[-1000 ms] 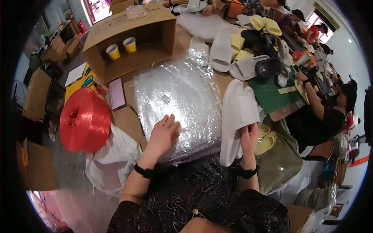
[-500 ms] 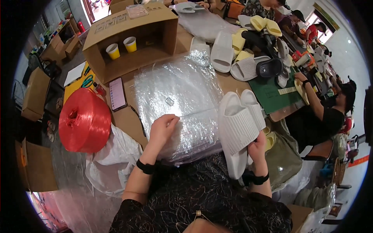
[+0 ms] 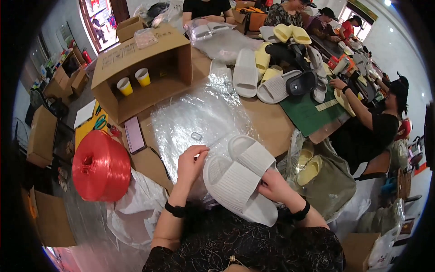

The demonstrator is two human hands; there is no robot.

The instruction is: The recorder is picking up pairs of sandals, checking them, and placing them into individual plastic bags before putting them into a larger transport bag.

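My right hand (image 3: pixel 275 185) grips a pair of light grey slide slippers (image 3: pixel 232 183), its fingers near the open ends of the straps. The two slippers lie side by side, tilted, over the near right part of a stack of clear plastic bags (image 3: pixel 181 122). Thumb and fingers of my left hand (image 3: pixel 190 166) are pinched together at the edge of the top bag, just left of the slippers' toes. The near part of the stack is hidden under the slippers and my hands.
Left of the bags lie a phone (image 3: pixel 134 134) and a red twine roll (image 3: pixel 101 166). An open cardboard box (image 3: pixel 140 68) holds two yellow-white cups. More slippers (image 3: pixel 246 75) and a green mat (image 3: pixel 302 112) are at the right, where a co-worker (image 3: pixel 369 120) sits.
My right hand has brought the slippers leftward from the table's right side to over the bags. My left hand stays pinched at the bag edge. The view has shifted slightly.
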